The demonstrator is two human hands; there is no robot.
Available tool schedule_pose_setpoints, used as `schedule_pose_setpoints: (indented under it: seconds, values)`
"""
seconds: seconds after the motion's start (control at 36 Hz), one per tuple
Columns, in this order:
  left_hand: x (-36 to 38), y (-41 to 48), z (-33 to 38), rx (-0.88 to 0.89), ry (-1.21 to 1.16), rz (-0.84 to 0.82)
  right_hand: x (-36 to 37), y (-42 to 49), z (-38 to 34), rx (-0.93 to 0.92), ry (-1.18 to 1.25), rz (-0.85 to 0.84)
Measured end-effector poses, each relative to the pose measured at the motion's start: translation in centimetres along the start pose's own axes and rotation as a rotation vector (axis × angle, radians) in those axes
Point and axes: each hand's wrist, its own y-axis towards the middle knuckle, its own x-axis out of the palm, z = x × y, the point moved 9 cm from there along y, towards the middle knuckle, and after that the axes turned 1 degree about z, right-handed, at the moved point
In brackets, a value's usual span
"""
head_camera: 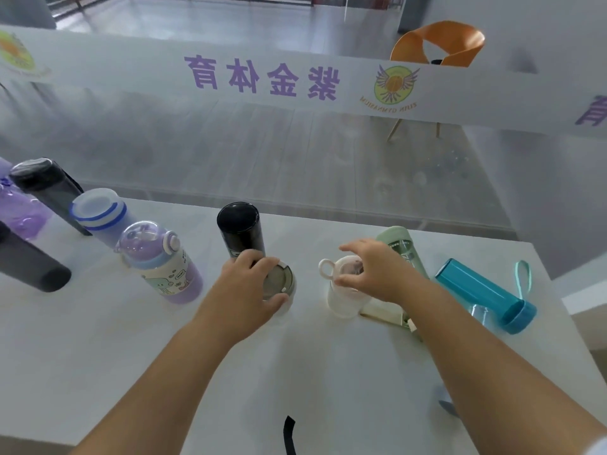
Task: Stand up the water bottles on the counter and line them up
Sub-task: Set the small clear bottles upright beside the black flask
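Observation:
On the white counter [328, 372] my left hand [249, 287] grips the top of an upright white bottle with a grey lid [279, 280]. Just behind it stands a black bottle [241, 229]. My right hand [371, 270] is on the top of an upright white bottle with a ring loop [341, 298], thumb against its lid and fingers spread above it. A pale green bottle [399, 244] lies behind my right wrist. A teal bottle [483, 295] with a strap lies on its side at the right. At the left stand a purple cartoon bottle [164, 267] and a blue-ringed clear bottle [101, 213].
Further left stand a dark grey bottle [46, 188], a clear purple bottle [23, 215] and another dark bottle [29, 261]. A glass wall with purple lettering [262, 77] runs behind the counter; an orange chair [440, 44] is beyond it. A black strap [289, 435] lies near the front edge.

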Motion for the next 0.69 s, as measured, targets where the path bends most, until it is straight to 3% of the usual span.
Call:
schedule_pose_setpoints:
  seconds: [0.11, 0.28, 0.44, 0.69]
  values:
    - [-1.0, -1.0, 2.0, 0.127, -0.085, 0.024, -2.4, -2.4, 0.2, 0.049, 0.064, 0.17]
    - [2.0, -2.7, 3.1, 0.201, 0.011, -0.163, -2.7, -7.7, 2.5, 0.207, 0.103, 0.277]
    - [6.4, -4.5, 3.9, 0.246, 0.076, -0.357, 0.6, -13.9, 6.5, 0.362, 0.038, 0.185]
    - [11.4, -5.4, 6.5, 0.252, 0.111, -0.518, 2.5, -20.8, 13.6, 0.589, 0.013, 0.081]
